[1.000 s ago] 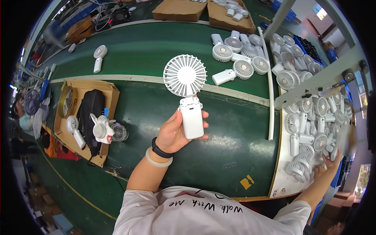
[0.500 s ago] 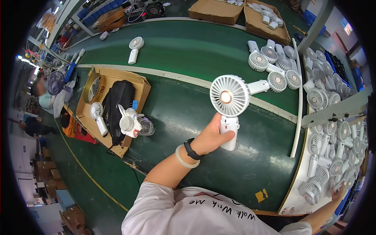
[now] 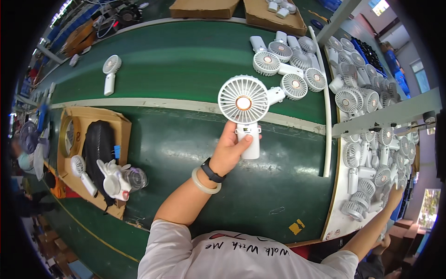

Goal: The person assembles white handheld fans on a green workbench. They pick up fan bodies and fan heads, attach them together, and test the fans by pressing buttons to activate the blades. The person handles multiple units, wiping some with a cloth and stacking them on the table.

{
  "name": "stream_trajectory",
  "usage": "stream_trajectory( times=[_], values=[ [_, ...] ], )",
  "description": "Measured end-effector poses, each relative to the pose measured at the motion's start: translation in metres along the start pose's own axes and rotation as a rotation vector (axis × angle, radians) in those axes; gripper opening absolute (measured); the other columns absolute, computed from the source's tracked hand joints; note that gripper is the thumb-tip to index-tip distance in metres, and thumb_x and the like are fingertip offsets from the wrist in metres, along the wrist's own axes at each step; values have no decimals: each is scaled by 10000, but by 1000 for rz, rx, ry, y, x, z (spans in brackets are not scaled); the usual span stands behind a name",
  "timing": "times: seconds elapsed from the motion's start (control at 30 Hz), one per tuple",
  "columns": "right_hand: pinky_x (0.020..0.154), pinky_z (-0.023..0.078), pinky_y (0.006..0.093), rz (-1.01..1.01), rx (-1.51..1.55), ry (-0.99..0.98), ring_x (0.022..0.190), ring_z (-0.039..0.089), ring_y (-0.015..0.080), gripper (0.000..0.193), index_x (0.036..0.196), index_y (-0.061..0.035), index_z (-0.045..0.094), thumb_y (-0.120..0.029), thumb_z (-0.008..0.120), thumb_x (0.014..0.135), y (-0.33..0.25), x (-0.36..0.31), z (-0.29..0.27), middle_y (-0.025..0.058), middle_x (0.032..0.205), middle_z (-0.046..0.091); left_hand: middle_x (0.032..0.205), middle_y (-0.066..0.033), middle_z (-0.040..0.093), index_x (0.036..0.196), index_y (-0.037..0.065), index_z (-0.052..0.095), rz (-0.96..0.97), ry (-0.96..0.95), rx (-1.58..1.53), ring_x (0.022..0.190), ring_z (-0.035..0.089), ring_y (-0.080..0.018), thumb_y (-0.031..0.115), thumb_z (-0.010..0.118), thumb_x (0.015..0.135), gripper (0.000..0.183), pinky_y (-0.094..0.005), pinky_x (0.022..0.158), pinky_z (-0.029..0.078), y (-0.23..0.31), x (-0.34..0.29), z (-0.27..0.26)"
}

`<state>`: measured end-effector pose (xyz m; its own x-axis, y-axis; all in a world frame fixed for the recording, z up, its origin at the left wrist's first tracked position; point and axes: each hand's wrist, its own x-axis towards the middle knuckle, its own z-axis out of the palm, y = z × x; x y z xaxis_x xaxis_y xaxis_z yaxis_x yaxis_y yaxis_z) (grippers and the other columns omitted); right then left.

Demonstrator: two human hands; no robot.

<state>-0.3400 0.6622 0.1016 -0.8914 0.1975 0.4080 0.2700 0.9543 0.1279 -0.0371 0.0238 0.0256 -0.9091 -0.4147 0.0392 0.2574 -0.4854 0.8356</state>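
1. Our left hand (image 3: 231,146) holds a white plastic handheld fan with a round ribbed grille and copper-ringed hub (image 3: 243,103), raised above the dark green worktop (image 3: 288,186).
2. Its thumb lies across the handle's front, fingers wrapped behind; we judge this low grip sound, since it leaves the grille uncovered.
3. Our right hand (image 3: 395,193) is at the heap of white fans (image 3: 382,176) on the white board (image 3: 333,224); we cannot tell whether its fingers grip one.
4. With those fans packed so tightly, a light touch seems wise, as grilles could snag.
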Motion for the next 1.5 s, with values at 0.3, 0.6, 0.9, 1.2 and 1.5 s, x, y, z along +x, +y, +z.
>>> stream_trajectory(
  times=[0.3,0.6,0.9,1.2,1.5],
  values=[
    [834,465,285,-613,1077,-395,1003,571,151,325,1177,-41,564,-55,581,852,-328,-144,-192,77,1098,612,1159,-147,545,1281,47,346,-5,64,-98,1037,580,-261,117,560,885,455,-397,893,470,-13,4,-31],
    [677,525,380,-958,588,-293,842,637,287,364,1111,-109,606,-360,575,850,-535,-256,-113,177,1153,499,1182,-123,534,1301,45,322,-27,48,-196,1040,569,-213,55,537,886,467,-356,905,455,-11,11,-32],
    [663,524,406,-794,469,-198,819,620,342,352,1081,-67,539,-274,641,815,-498,-269,-127,190,1154,457,1167,-121,538,1295,45,333,-25,84,-221,1029,571,-209,47,529,888,452,-354,898,460,-12,9,-35],
    [695,464,327,-27,2478,-1694,881,503,207,607,1335,-52,329,-154,601,803,-456,-276,-116,177,1257,451,1143,-134,550,1285,52,345,-61,115,-187,1006,586,-236,84,521,894,430,-379,886,474,-10,9,-36],
    [580,385,281,-68,2531,-2328,701,444,170,704,1400,-115,230,-312,571,817,-468,-300,-93,140,1082,473,1179,-120,501,1304,118,287,-20,244,-168,938,592,-214,63,546,874,505,-401,796,533,-10,7,-26]
  ],
)
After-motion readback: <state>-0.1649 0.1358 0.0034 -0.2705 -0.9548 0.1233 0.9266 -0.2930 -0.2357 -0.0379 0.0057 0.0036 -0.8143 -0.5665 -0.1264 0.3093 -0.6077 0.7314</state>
